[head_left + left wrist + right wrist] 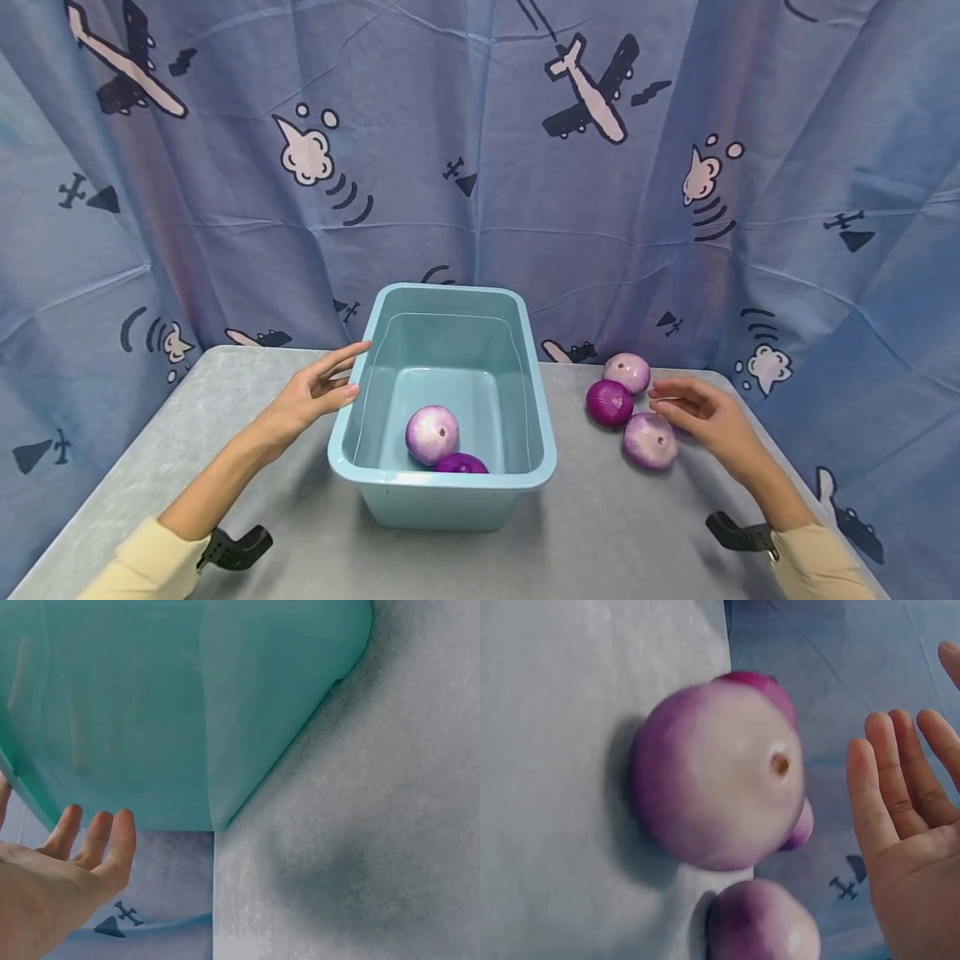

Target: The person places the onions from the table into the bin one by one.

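A light teal plastic basin (442, 479) holds a pale purple-and-white onion (432, 435) and a darker purple onion (461, 463), partly hidden by the front wall. My left hand (307, 400) is at the basin's left rim, fingers loosely extended; whether the fingertips touch it is unclear. Over on the right, my right hand (708, 417) hovers beside a cluster of onions with its fingers relaxed, holding nothing. That cluster has a pale onion (720, 776) in front, a deep purple onion (609, 403), and a pinkish onion (627, 372) at the back. Another onion (761, 922) is mostly hidden by the right hand in the head view.
Everything stands on a grey-covered table (585, 533). Behind it and along both sides hangs a blue curtain (420, 192) printed with airplanes, close to the table's back edge. Black bands (236, 550) are on both wrists.
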`<state>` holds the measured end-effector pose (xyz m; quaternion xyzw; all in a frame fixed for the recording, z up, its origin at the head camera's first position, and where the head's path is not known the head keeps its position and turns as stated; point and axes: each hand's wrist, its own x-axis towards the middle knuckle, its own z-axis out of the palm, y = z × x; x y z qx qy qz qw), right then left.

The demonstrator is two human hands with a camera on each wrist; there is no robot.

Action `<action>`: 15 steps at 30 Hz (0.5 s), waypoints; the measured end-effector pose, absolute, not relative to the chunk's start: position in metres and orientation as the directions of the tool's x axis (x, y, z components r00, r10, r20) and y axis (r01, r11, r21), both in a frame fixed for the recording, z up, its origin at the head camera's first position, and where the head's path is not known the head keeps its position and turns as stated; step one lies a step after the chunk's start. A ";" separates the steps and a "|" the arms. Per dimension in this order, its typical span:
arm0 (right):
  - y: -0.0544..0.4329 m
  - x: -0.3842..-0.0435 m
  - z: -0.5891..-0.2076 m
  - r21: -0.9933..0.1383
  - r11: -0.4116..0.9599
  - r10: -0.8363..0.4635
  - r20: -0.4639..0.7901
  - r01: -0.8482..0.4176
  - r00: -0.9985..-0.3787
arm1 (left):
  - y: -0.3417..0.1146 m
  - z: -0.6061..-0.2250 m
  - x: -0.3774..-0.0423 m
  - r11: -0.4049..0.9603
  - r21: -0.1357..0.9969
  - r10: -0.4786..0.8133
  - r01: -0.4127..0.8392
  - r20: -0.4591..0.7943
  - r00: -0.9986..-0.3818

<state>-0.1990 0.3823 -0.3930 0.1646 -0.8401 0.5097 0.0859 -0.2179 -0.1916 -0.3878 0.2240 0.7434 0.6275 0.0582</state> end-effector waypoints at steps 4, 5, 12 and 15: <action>0.390 -0.198 -0.398 -0.814 0.464 -0.166 0.308 -0.349 -0.937 | -0.192 -0.388 -0.218 0.109 0.960 0.404 0.256 0.193 -0.894; 0.391 -0.197 -0.399 -0.813 0.469 -0.161 0.306 -0.346 -0.938 | -0.192 -0.388 -0.218 0.108 0.961 0.404 0.256 0.193 -0.894; 0.407 -0.188 -0.405 -0.819 0.501 -0.107 0.261 -0.279 -0.959 | -0.191 -0.388 -0.218 0.094 0.962 0.411 0.257 0.197 -0.890; 0.416 -0.184 -0.407 -0.809 0.528 -0.076 0.258 -0.259 -0.963 | -0.191 -0.389 -0.218 0.092 0.962 0.411 0.258 0.199 -0.890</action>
